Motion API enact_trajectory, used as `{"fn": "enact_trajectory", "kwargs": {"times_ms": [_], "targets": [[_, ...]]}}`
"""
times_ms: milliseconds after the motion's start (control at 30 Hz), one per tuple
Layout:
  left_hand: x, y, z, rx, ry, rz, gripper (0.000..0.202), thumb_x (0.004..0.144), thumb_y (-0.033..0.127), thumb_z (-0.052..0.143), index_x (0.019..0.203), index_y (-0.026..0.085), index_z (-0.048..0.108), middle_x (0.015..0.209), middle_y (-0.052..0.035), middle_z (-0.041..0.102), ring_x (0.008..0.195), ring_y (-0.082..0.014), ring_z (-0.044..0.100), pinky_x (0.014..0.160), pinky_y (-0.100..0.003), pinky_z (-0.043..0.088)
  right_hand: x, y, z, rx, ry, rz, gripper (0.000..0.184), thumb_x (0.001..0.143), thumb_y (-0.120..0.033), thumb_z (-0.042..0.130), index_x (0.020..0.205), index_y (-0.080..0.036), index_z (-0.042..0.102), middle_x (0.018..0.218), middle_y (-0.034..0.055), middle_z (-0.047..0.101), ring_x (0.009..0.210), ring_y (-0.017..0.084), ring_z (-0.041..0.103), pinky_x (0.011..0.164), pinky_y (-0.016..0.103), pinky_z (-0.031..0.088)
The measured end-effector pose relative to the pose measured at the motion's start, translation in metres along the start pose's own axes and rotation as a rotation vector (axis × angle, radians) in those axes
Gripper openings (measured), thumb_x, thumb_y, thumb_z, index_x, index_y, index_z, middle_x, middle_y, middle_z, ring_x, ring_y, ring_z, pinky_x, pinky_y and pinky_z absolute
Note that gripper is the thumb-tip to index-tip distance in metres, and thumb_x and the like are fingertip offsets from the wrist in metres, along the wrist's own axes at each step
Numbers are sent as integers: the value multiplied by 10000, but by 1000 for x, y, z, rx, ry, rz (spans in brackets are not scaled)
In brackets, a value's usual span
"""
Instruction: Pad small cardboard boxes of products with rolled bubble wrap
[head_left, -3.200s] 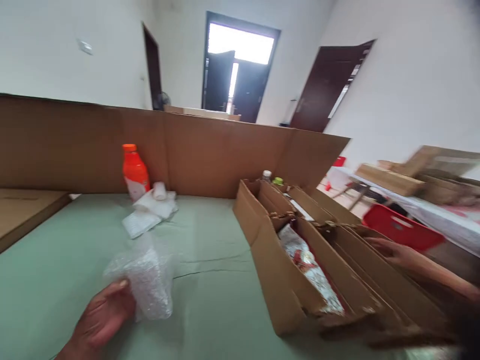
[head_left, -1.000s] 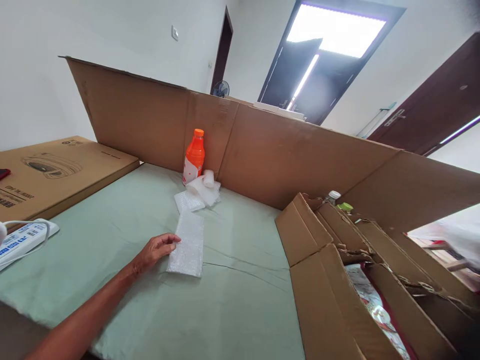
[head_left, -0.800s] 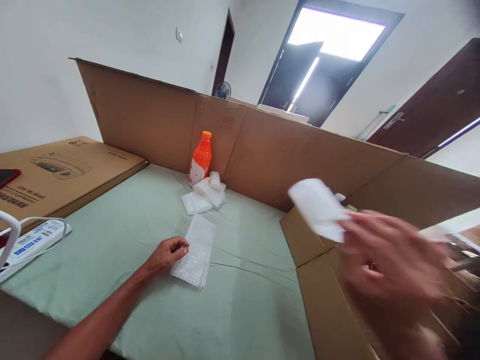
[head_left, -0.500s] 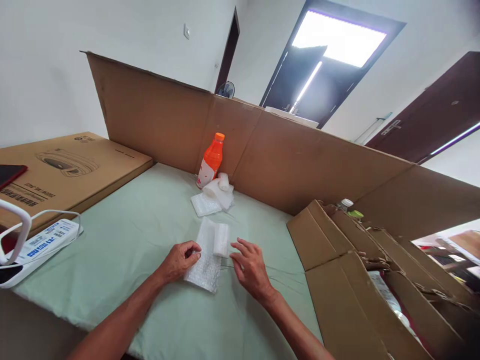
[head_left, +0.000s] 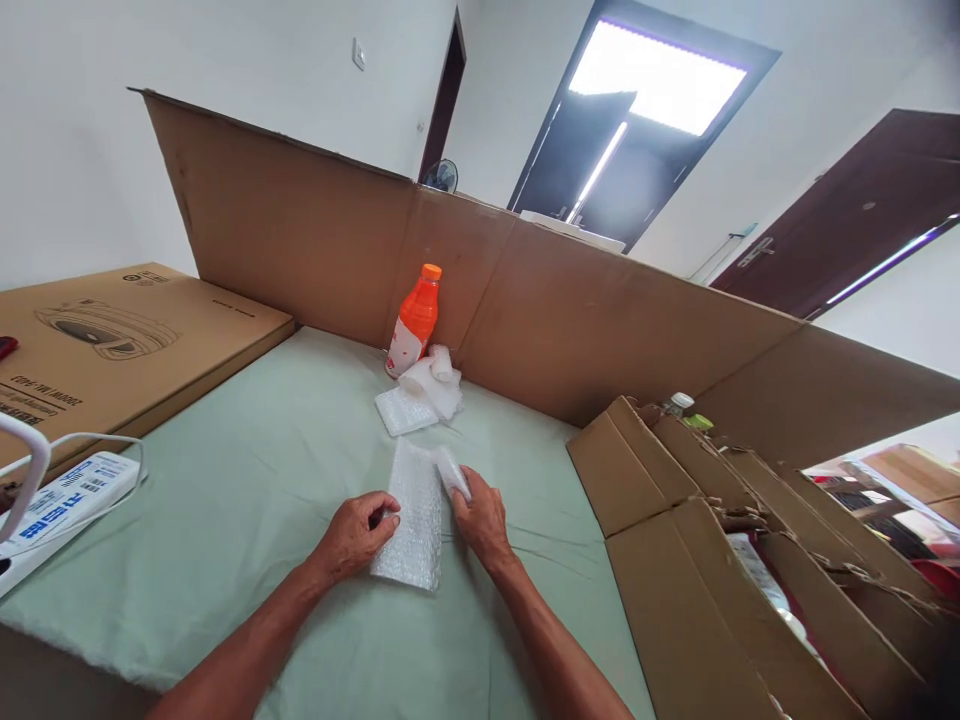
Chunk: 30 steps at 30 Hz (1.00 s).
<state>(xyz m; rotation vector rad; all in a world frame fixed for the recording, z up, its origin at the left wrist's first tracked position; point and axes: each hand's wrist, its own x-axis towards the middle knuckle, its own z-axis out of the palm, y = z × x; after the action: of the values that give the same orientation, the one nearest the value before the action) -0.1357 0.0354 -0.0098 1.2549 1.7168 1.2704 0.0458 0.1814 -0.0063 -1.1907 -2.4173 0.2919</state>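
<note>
A flat strip of bubble wrap (head_left: 415, 530) lies lengthwise on the pale green cloth (head_left: 247, 470). At its left edge is my left hand (head_left: 361, 535), thumb and forefinger closed on that edge. My right hand (head_left: 484, 515) grips a small roll of bubble wrap (head_left: 450, 470), which is tilted at the strip's upper right. Whether roll and strip are one piece, I cannot tell. Farther back, more folded bubble wrap (head_left: 409, 408) lies in a loose pile, with another small roll (head_left: 441, 362) on top. An orange bottle (head_left: 415, 320) stands right behind that pile.
A tall cardboard panel (head_left: 585, 310) closes off the back. On the left lie a large flat carton (head_left: 172, 330) and a white power strip (head_left: 82, 500) with a cable. Open cardboard boxes (head_left: 675, 560) holding bottles and other items stand along the right side.
My right hand has moved in and taken hold of the roll, which has turned from upright to slanting and sits apart from the strip's middle. My left hand stays at the strip's left edge.
</note>
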Motion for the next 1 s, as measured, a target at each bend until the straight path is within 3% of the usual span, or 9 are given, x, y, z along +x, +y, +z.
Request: {"fn": "enact_trajectory", "kwargs": {"times_ms": [167,300,433,533,600,700,800,900,1000], "targets": [[4,0,2,-67,16,-37,199,734,357,604,803,194,693,608,39,520,604,-149,449,608,-276,331,8,-2,-15,40,54,-81,498,897,-167,417,1377,-172,550,1417,134,585,1311,275,524,1070,449,396],[7,-1,0,-167,12,-89,225,707,377,655,817,185,694,613,42,521,620,-145,446,624,-277,334,1,-18,-13,111,-227,-392,590,803,-167,583,1388,-245,569,1441,87,577,1347,263,495,1128,449,354],[6,-1,-5,-369,-25,-169,417,699,498,700,941,160,663,721,11,610,668,-159,528,643,-280,393,-25,-21,-16,182,-431,-398,906,815,-509,715,1571,-226,304,1606,151,343,1456,332,354,1165,511,312],[5,2,-10,-544,-84,-233,574,753,590,656,1126,159,587,756,0,646,649,-165,579,630,-287,433,-45,-23,-11,201,-472,-375,1261,642,-731,772,1613,-229,145,1653,186,193,1495,400,247,1181,572,268],[4,4,-11,-644,-118,-256,658,781,623,613,1241,165,508,810,-22,675,688,-182,625,662,-308,471,-51,-27,0,224,-415,-361,1288,612,-701,806,1611,-204,162,1643,204,212,1486,420,258,1172,600,269],[3,6,-12,-764,-154,-267,752,766,663,606,1312,172,445,978,-94,707,783,-217,679,718,-349,509,-44,-28,19,455,-198,-179,844,745,-525,743,1484,-219,476,1492,161,511,1351,373,494,1112,535,395],[2,4,-10,-814,-148,-274,762,734,656,673,1297,176,487,1100,-145,698,834,-232,699,717,-343,506,-22,-15,18,706,53,76,474,831,-508,615,1173,-193,711,1122,120,746,1006,308,703,896,437,561],[1,2,-7,-808,-135,-284,695,731,619,709,1243,173,561,1105,-142,698,868,-225,696,733,-327,489,12,11,-10,697,247,190,570,900,-575,470,1160,-108,668,993,157,750,849,290,710,758,432,585],[2,1,-6,-797,-137,-294,636,723,583,735,1188,166,616,1056,-124,701,855,-214,684,725,-315,478,59,35,-46,618,446,221,677,917,-588,432,1391,-107,482,1251,183,654,1085,291,652,923,453,525]]}}
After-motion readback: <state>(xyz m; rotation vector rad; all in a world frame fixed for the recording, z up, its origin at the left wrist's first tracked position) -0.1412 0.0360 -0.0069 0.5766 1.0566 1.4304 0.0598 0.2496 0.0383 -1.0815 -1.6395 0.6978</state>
